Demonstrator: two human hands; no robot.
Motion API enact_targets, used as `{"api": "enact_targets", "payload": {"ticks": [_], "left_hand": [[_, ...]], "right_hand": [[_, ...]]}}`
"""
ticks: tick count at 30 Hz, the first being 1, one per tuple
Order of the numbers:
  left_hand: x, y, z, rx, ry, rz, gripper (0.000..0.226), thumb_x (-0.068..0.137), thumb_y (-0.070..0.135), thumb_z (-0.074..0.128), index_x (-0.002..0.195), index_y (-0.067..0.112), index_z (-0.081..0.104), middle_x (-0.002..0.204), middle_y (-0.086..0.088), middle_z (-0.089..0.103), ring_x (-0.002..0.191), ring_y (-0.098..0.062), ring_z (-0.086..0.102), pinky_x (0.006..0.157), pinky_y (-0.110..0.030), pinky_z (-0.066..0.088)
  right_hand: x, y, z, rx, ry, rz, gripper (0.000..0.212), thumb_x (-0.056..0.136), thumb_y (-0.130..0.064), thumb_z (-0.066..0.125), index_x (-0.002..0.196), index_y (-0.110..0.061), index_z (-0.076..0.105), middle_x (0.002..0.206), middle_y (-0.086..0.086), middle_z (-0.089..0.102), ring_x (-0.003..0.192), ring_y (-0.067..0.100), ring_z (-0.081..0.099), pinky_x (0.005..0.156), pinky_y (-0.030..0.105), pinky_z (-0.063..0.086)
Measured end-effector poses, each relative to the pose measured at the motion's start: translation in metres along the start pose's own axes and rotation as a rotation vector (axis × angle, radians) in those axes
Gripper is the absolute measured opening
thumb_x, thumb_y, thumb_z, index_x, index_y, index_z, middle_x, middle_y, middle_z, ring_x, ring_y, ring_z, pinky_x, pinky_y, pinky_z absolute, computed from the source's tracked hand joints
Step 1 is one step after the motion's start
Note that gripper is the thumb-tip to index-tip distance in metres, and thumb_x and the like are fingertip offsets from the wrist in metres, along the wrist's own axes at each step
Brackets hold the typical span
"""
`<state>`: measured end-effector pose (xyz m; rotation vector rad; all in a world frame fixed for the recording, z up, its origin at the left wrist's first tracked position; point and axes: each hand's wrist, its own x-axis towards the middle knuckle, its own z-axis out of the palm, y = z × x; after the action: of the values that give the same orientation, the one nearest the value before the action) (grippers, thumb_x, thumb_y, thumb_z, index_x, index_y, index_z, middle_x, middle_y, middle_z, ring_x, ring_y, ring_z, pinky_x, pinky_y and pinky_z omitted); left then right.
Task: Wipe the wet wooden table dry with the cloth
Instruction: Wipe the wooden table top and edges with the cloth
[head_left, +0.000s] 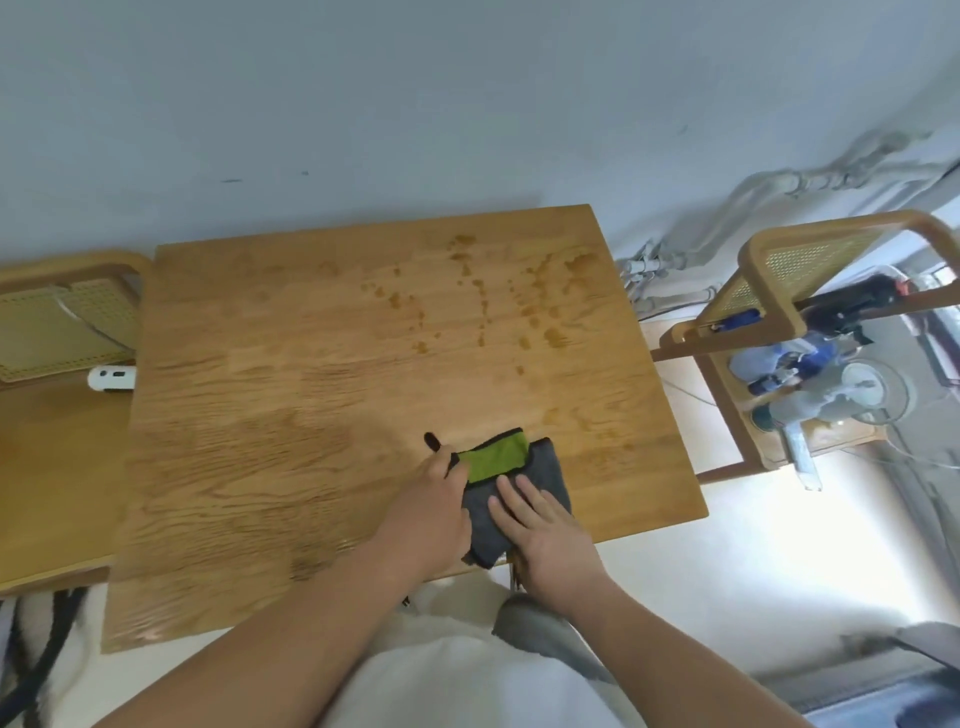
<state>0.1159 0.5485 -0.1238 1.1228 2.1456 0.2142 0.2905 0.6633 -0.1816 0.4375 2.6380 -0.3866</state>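
My right hand (540, 525) lies flat on the grey part of the cloth (545, 462), fingers straight, pressing it down. My left hand (431, 501) grips the cloth's left edge, fingers curled beside its green panel (496, 457). The cloth sits folded on the desk (291, 415), right at the near edge. Beyond the cloth, water drops (467, 291) dot the wood. Far left of the cloth I see a chair (67, 322), and far right of it a second chair (810, 260).
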Motion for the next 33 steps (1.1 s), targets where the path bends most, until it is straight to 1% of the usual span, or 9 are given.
{"api": "enact_targets", "payload": {"ticks": [4,8,13,16,18,20,22,28,33], "left_hand": [[0.023,0.047,0.006,0.013,0.027,-0.021,0.062,0.103,0.025,0.046,0.160,0.019,0.023,0.172,-0.005,-0.011,0.154,-0.026,0.021,0.116,-0.036,0.034],[0.037,0.092,0.021,-0.023,0.052,-0.080,0.061,0.104,0.026,0.043,0.161,0.023,0.021,0.171,-0.003,-0.020,0.157,-0.030,0.010,0.122,-0.044,0.029],[0.042,0.121,0.040,-0.085,0.083,-0.151,0.064,0.104,0.028,0.046,0.162,0.024,0.020,0.170,0.001,-0.023,0.158,-0.026,0.009,0.119,-0.039,0.034],[0.036,0.120,0.044,-0.102,0.143,-0.222,0.063,0.103,0.030,0.048,0.161,0.023,0.024,0.170,0.001,-0.022,0.159,-0.025,0.003,0.121,-0.039,0.031],[0.035,0.115,0.046,-0.110,0.184,-0.258,0.062,0.103,0.029,0.048,0.160,0.021,0.025,0.170,0.001,-0.021,0.159,-0.025,-0.001,0.123,-0.040,0.029],[0.036,0.110,0.044,-0.125,0.203,-0.280,0.062,0.102,0.029,0.048,0.160,0.021,0.026,0.170,0.000,-0.020,0.159,-0.026,-0.001,0.123,-0.042,0.030],[0.036,0.107,0.044,-0.139,0.199,-0.294,0.059,0.102,0.028,0.048,0.157,0.022,0.029,0.170,0.000,-0.020,0.159,-0.026,-0.002,0.122,-0.042,0.031],[0.035,0.096,0.043,-0.143,0.188,-0.328,0.062,0.102,0.030,0.047,0.159,0.024,0.025,0.169,0.001,-0.023,0.159,-0.024,-0.005,0.124,-0.041,0.028],[0.039,0.081,0.026,-0.115,0.193,-0.331,0.064,0.102,0.029,0.048,0.161,0.020,0.024,0.171,-0.005,-0.017,0.159,-0.026,-0.003,0.125,-0.039,0.025]], "right_hand": [[-0.011,0.074,-0.010,-0.045,0.034,0.012,0.073,0.088,-0.036,0.057,0.157,-0.020,0.040,0.166,0.001,0.028,0.152,0.020,0.029,0.115,0.047,0.043],[-0.019,0.146,-0.038,0.009,-0.024,0.303,0.067,0.108,-0.037,0.029,0.164,-0.023,-0.004,0.170,-0.001,-0.016,0.158,0.020,-0.011,0.128,0.038,0.007],[-0.009,0.141,-0.028,0.093,0.123,0.348,0.069,0.105,-0.035,0.040,0.165,-0.016,0.011,0.172,0.009,0.000,0.158,0.033,0.000,0.126,0.048,0.009],[0.002,0.132,-0.016,0.030,0.032,0.042,0.070,0.103,-0.032,0.048,0.164,-0.020,0.016,0.172,0.004,0.004,0.158,0.028,-0.006,0.128,0.047,0.005],[0.010,0.143,-0.023,-0.016,0.014,-0.152,0.072,0.093,-0.033,0.061,0.160,-0.024,0.034,0.169,0.000,0.022,0.157,0.022,0.006,0.124,0.049,0.027],[0.023,0.167,-0.038,-0.057,0.002,-0.261,0.070,0.099,-0.034,0.055,0.162,-0.032,0.025,0.169,-0.008,0.008,0.156,0.015,0.000,0.127,0.046,0.019],[0.032,0.192,-0.055,-0.044,-0.012,-0.180,0.065,0.107,-0.034,0.038,0.163,-0.035,0.006,0.167,-0.013,-0.013,0.156,0.012,-0.013,0.129,0.040,-0.001],[0.058,0.153,-0.077,0.176,0.068,0.416,0.064,0.108,-0.034,0.029,0.165,-0.023,0.001,0.172,0.007,-0.014,0.158,0.031,-0.011,0.127,0.048,0.005],[0.052,0.095,-0.052,0.037,0.030,-0.034,0.072,0.103,-0.023,0.040,0.165,-0.025,0.003,0.165,-0.002,-0.024,0.157,0.027,-0.017,0.127,0.049,-0.005]]}}
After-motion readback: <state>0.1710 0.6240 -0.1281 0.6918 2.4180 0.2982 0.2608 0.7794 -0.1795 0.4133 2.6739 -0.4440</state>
